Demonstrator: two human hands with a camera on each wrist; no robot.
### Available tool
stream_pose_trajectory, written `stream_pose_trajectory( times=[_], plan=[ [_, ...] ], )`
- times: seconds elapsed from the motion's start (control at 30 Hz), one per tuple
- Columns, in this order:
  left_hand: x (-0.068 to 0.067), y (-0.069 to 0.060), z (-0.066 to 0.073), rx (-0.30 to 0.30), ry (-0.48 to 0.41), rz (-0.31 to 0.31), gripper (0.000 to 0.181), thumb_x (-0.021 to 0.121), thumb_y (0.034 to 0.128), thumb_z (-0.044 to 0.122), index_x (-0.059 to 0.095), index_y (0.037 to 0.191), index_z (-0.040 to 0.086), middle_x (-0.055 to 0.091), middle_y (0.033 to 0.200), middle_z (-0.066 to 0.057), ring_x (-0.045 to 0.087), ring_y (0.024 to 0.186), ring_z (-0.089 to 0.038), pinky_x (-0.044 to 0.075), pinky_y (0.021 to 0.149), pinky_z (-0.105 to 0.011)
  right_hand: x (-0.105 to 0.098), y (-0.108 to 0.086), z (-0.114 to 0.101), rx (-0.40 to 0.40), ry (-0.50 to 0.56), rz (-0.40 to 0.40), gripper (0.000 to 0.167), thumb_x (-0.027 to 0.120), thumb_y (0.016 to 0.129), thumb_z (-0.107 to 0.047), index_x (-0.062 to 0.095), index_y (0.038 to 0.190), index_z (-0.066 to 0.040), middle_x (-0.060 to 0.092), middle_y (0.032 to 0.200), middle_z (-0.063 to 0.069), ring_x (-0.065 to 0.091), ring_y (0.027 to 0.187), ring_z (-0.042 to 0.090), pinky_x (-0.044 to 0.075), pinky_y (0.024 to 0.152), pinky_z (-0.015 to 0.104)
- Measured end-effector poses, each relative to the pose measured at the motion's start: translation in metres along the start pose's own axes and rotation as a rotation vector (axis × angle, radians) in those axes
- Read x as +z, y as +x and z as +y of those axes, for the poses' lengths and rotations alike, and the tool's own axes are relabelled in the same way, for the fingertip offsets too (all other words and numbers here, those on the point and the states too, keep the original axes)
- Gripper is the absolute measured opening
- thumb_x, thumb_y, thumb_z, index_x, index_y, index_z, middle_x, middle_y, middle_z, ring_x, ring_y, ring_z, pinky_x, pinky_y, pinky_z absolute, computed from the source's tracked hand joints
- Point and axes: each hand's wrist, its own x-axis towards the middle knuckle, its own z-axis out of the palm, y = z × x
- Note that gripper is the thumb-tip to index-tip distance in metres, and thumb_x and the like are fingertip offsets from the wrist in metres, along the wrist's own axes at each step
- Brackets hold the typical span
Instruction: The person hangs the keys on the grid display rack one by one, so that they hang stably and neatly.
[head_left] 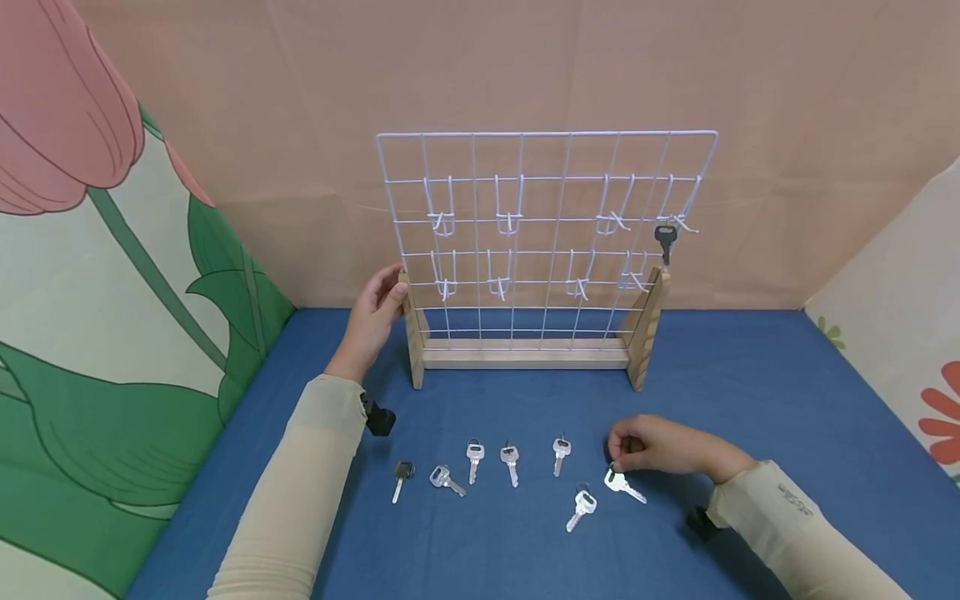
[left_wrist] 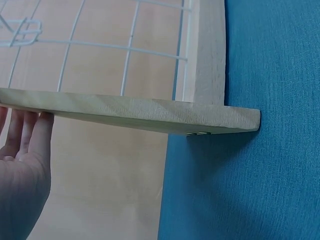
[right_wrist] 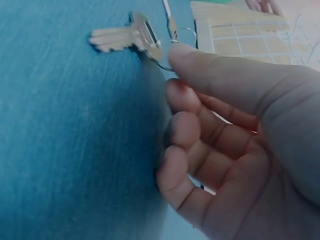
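At the left end of a white wire rack (head_left: pixel 517 251) with wooden supports, my left hand (head_left: pixel 375 312) holds the left upright (left_wrist: pixel 135 111). Its fingers reach to the upright's outer face in the left wrist view. Low over the blue cloth, my right hand (head_left: pixel 663 446) pinches the thin ring of a silver key (head_left: pixel 624 483) between thumb and forefinger. That key's toothed blade (right_wrist: pixel 112 38) points away from the fingertips. A black-headed key (head_left: pixel 665 237) hangs from the upper right hook of the rack.
Several silver keys, among them one nearby (head_left: pixel 581 508), lie in a loose row on the blue cloth (head_left: pixel 465 558). A dark-headed key (head_left: pixel 402 475) lies at the row's left end. Empty double hooks (head_left: pixel 508 223) line the rack in two rows. A flower-printed panel (head_left: pixel 97 333) borders the left.
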Motion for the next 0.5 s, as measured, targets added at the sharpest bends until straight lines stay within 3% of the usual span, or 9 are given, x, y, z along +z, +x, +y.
stream_pose_trajectory(
  times=[0.17, 0.33, 0.5],
  plan=[
    [0.003, -0.009, 0.019, -0.012, 0.011, -0.008, 0.052, 0.046, 0.109, 0.022, 0.032, 0.158, 0.009, 0.036, 0.159, -0.016, 0.038, 0.145, -0.031, 0.035, 0.116, -0.047, 0.002, -0.002, 0.001, -0.026, -0.001, 0.119, 0.008, 0.067, 0.099, -0.016, 0.065, 0.092, -0.015, 0.059, 0.083, -0.009, 0.052, 0.073, 0.004, 0.047, 0.062, 0.024],
    [0.004, -0.013, 0.027, -0.021, 0.033, -0.009, 0.053, 0.045, 0.1092, 0.023, 0.031, 0.158, 0.009, 0.035, 0.159, -0.016, 0.037, 0.145, -0.032, 0.035, 0.115, -0.048, 0.002, 0.0, -0.005, -0.052, -0.085, 0.376, 0.006, 0.07, 0.098, -0.017, 0.066, 0.093, -0.018, 0.062, 0.09, -0.009, 0.057, 0.081, 0.007, 0.05, 0.07, 0.027],
    [0.002, -0.011, 0.022, -0.021, 0.031, -0.009, 0.053, 0.045, 0.1091, 0.021, 0.031, 0.158, 0.008, 0.034, 0.159, -0.017, 0.036, 0.146, -0.032, 0.035, 0.115, -0.047, -0.004, 0.002, -0.017, -0.099, -0.073, 0.606, 0.009, 0.07, 0.096, -0.008, 0.068, 0.096, -0.016, 0.063, 0.09, -0.006, 0.054, 0.073, 0.015, 0.048, 0.062, 0.028]
  ],
)
